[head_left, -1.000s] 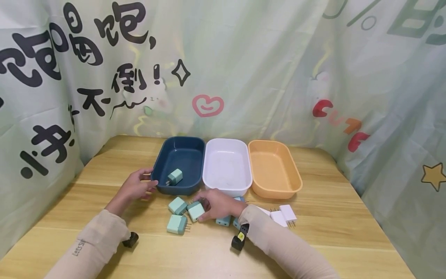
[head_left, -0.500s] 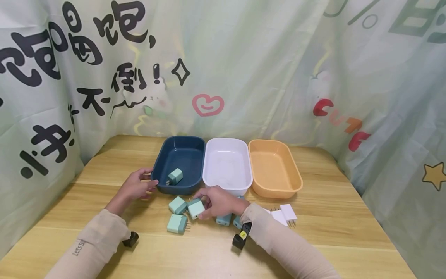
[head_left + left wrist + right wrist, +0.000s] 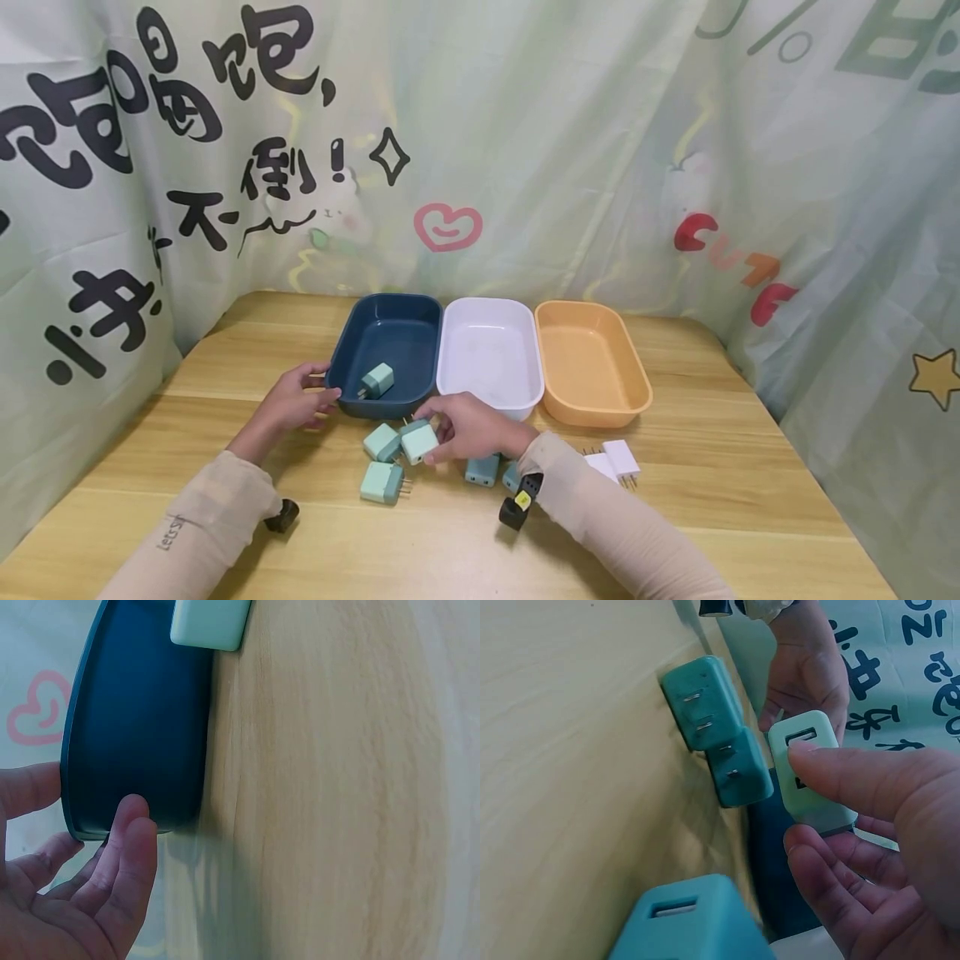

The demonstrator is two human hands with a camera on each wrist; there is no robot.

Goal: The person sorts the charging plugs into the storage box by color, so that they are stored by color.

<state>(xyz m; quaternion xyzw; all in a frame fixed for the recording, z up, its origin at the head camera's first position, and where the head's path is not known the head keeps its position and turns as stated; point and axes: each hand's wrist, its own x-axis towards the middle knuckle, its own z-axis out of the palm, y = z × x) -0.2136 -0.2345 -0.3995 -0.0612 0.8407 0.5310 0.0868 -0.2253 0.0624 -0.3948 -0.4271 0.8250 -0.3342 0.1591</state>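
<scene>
Chargers looked mostly unplaced, which suggested an early stage: only one, a mint charger [image 3: 377, 379], could be seen inside a tray, lying tilted on the floor of the navy tray [image 3: 407, 342]. A second piece, the held charger [image 3: 418, 444], was just outside that tray's near end. The right grip [image 3: 476, 429] pinched it between thumb and fingers, and it seemed lifted off the surface. The left grip [image 3: 292, 400] grasped nothing firmly; its loosely spread fingers rested against the outer corner of the navy tray, perhaps to steady it.

Outside the trays, two loose mint chargers [image 3: 382, 482] lay near the held one, one of them just beside it. Blue chargers [image 3: 482, 472] sat partly hidden under the right hand and wrist, so their number could not be told. White chargers [image 3: 618, 457] lay farther to the right, at least two in view, close together.

The white tray [image 3: 489, 354] stood in the middle of the row and the orange tray [image 3: 591, 358] on the right, all three side by side toward the back of the bench [image 3: 420, 554]. Its top was pale, striped wood grain. Behind and around it hung a pale green curtain [image 3: 555, 167], softly creased, printed with bold black characters, a pink heart [image 3: 447, 227] and a yellow star [image 3: 936, 379].
</scene>
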